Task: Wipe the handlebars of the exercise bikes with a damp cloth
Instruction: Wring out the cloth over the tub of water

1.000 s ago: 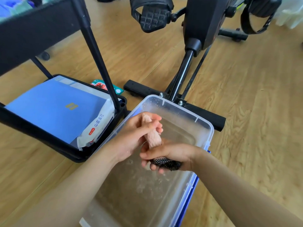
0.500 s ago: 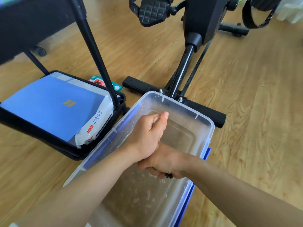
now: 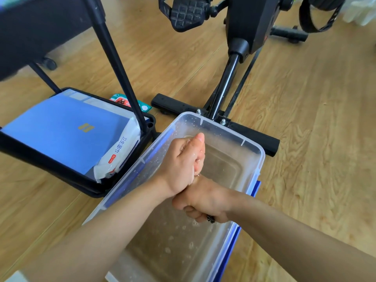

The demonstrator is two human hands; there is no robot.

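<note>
Cloth (image 3: 211, 218) now hidden inside fists

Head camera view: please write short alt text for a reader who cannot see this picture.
Two bare hands, the left hand stacked on the right hand, squeeze a mostly hidden cloth over a clear plastic tub of water on a wooden floor. An exercise bike stands behind the tub, and a black tray with a wipes pack sits to its left.
</note>
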